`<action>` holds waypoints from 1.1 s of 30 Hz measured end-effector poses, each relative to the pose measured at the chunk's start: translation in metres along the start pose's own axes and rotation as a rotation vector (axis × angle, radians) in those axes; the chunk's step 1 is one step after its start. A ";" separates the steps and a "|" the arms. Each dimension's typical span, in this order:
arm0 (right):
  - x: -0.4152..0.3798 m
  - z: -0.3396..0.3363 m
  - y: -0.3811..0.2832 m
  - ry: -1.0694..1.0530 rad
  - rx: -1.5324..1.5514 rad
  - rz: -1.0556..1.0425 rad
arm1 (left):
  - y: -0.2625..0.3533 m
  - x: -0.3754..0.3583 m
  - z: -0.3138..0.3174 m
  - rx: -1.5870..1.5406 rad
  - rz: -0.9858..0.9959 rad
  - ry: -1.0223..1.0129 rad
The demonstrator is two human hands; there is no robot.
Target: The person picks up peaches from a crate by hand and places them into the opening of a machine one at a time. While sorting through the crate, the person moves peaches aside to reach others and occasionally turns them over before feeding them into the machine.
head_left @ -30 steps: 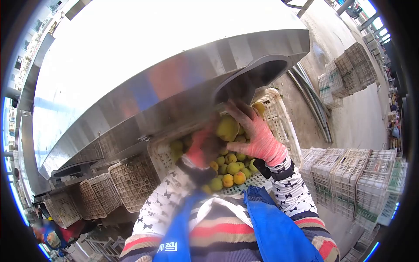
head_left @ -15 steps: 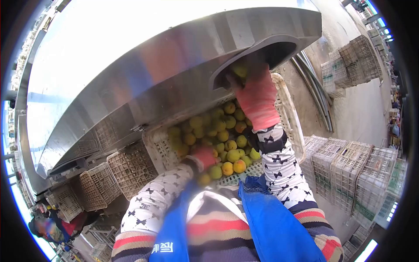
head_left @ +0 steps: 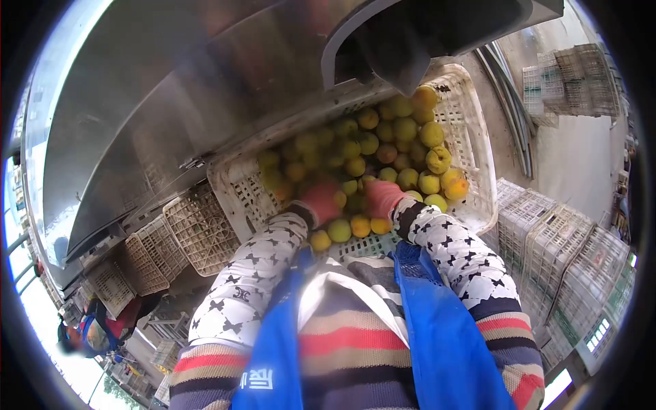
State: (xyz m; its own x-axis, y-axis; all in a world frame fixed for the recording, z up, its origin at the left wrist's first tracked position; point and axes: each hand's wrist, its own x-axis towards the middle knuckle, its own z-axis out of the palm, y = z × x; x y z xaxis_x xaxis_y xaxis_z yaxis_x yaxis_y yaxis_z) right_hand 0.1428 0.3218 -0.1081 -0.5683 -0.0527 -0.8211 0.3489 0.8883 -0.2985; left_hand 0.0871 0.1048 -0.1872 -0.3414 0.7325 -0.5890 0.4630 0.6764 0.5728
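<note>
Both my hands wear pinkish-red gloves and reach into a white plastic crate (head_left: 468,130) of round yellow-green fruit (head_left: 369,143), some with an orange blush, which look like peaches. My left hand (head_left: 321,198) is blurred among the fruit at the near left, with one yellow fruit (head_left: 339,199) by its finger side. Close beside it, my right hand (head_left: 383,198) points down into the fruit near the crate's front side. The fingertips of both hands are hidden among the fruit, so I cannot make out a grip on either side.
A metal machine (head_left: 205,102) with a dark chute mouth (head_left: 403,41) overhangs the crate's far side. Stacked crates (head_left: 560,253) stand at right, more crates (head_left: 201,222) at left. A person (head_left: 102,328) is at the far lower left. Metal rails (head_left: 509,102) lie on the floor.
My right hand has come down from the chute mouth, where it held a fruit, to the near part of the crate. My left hand stays among the fruit. The view has tilted downward.
</note>
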 end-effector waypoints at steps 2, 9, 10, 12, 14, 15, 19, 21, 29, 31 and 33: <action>0.013 0.020 -0.003 -0.068 -0.048 -0.029 | -0.012 0.013 -0.017 -0.366 -0.082 -0.083; -0.037 -0.043 0.038 -0.076 1.079 -0.169 | 0.058 -0.013 -0.044 0.280 0.065 0.037; -0.054 -0.058 0.038 -0.070 1.295 -0.227 | 0.037 -0.006 -0.001 0.328 0.127 0.121; -0.088 -0.074 0.035 -0.044 1.719 -0.370 | 0.029 0.006 0.003 0.320 0.214 0.148; -0.107 -0.086 0.024 0.090 1.688 -0.424 | 0.031 0.007 -0.028 0.214 0.253 0.027; -0.112 -0.093 0.016 0.152 1.672 -0.457 | 0.024 0.016 -0.034 -0.058 0.193 -0.042; -0.130 -0.130 -0.021 0.849 1.495 -0.524 | -0.012 0.057 -0.031 -0.778 0.207 0.102; -0.131 -0.159 -0.031 1.234 0.757 -0.299 | 0.004 0.059 -0.053 -0.829 0.132 0.209; -0.072 -0.218 -0.059 1.635 0.135 -0.180 | 0.054 0.087 -0.051 0.245 -0.186 0.306; -0.099 -0.209 -0.056 1.736 0.329 -0.327 | 0.051 0.087 -0.065 0.049 -0.180 0.125; -0.124 -0.173 -0.038 1.689 0.500 -0.412 | 0.043 0.083 -0.068 -0.002 -0.167 0.044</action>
State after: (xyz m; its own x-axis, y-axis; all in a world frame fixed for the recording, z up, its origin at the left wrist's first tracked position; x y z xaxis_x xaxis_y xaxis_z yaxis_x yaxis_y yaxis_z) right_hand 0.0710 0.3733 0.0898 -0.6194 0.5437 0.5663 -0.0090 0.7164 -0.6976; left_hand 0.0225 0.2000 -0.1728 -0.4487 0.6127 -0.6506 0.3950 0.7890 0.4706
